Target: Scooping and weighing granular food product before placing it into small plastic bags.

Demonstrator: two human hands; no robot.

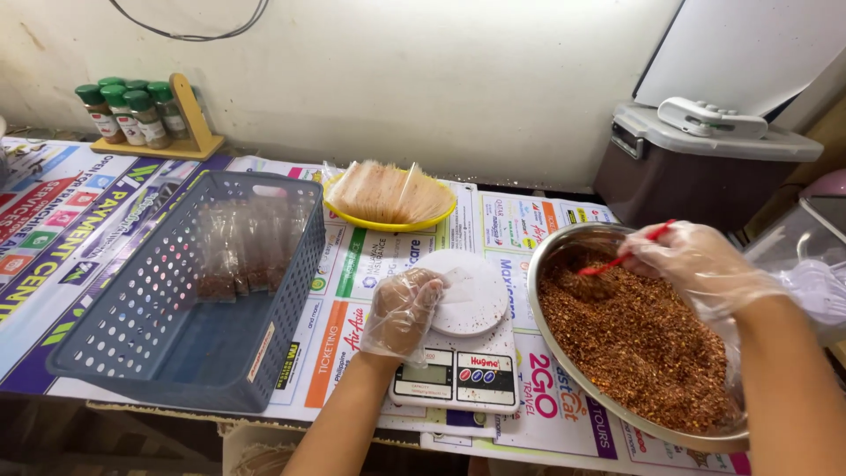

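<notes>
My left hand (pixel 404 308), in a clear plastic glove, holds a small clear plastic pouch (pixel 458 286) over the round white plate of a kitchen scale (pixel 458 370). My right hand (pixel 696 261), also gloved, grips a red spoon (pixel 621 257) that dips into a large metal bowl (pixel 564 256). The bowl is heaped with reddish-brown chili flakes (pixel 639 348).
A blue perforated basket (pixel 106 326) at left holds several filled clear pouches (pixel 247 256). A yellow plate (pixel 388 222) carries a stack of empty pouches. Spice jars (pixel 132 110) stand on a wooden rack by the wall. A lidded brown bin (pixel 696 167) is at right.
</notes>
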